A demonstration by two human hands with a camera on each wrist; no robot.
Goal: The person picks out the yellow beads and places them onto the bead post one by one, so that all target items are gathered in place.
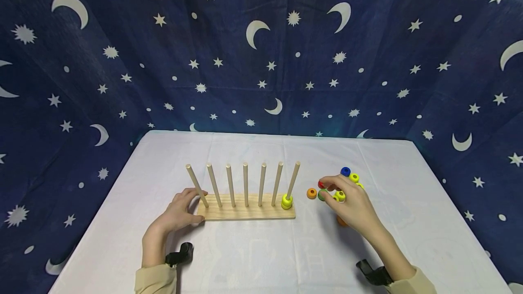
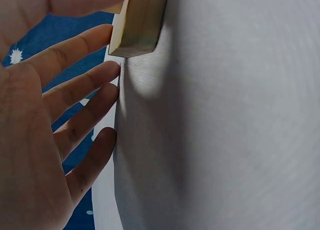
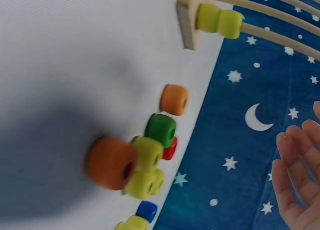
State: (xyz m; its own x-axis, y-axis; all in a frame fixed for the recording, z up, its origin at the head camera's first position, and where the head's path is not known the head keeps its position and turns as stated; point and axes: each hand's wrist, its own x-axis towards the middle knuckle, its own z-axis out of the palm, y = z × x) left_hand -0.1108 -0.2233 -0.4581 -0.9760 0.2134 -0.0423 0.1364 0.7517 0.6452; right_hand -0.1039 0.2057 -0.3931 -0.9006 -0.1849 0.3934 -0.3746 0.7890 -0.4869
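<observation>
A wooden peg rack (image 1: 245, 213) with a row of several upright pegs lies on the table. Two yellow beads (image 1: 287, 202) are stacked on its rightmost peg. My left hand (image 1: 176, 213) holds the rack's left end, thumb at the front edge and index finger toward the back. Over a group of loose beads hovers my right hand (image 1: 354, 202), fingers apart from the thumb and nothing between them. Nearest its fingertips are a green bead (image 1: 322, 195) and a red bead (image 1: 321, 184). An orange bead (image 3: 174, 99) lies on the rack side of the group.
Several yellow beads (image 3: 148, 154), a blue bead (image 1: 345, 171) and another orange bead (image 3: 111, 163) belong to the loose group, partly covered by the right hand in the head view. Behind the white table (image 1: 245, 257) hangs a dark blue cloth (image 1: 229, 35) with moons and stars.
</observation>
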